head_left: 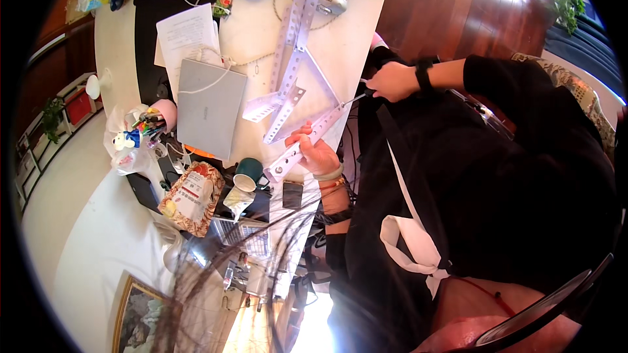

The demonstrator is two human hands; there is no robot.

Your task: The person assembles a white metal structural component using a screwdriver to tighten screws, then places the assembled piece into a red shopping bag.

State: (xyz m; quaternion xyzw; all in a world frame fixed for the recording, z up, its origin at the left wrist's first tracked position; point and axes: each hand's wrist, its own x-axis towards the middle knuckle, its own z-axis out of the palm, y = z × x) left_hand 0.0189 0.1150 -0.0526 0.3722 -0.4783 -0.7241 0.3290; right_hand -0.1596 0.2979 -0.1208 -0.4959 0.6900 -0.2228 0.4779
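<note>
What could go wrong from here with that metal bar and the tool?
The screwdriver in the right hand might slip off the perforated metal bar and scratch the left hand gripping it. The bar's other end sits close to the green cup, so a sudden swing could knock it over.
</note>
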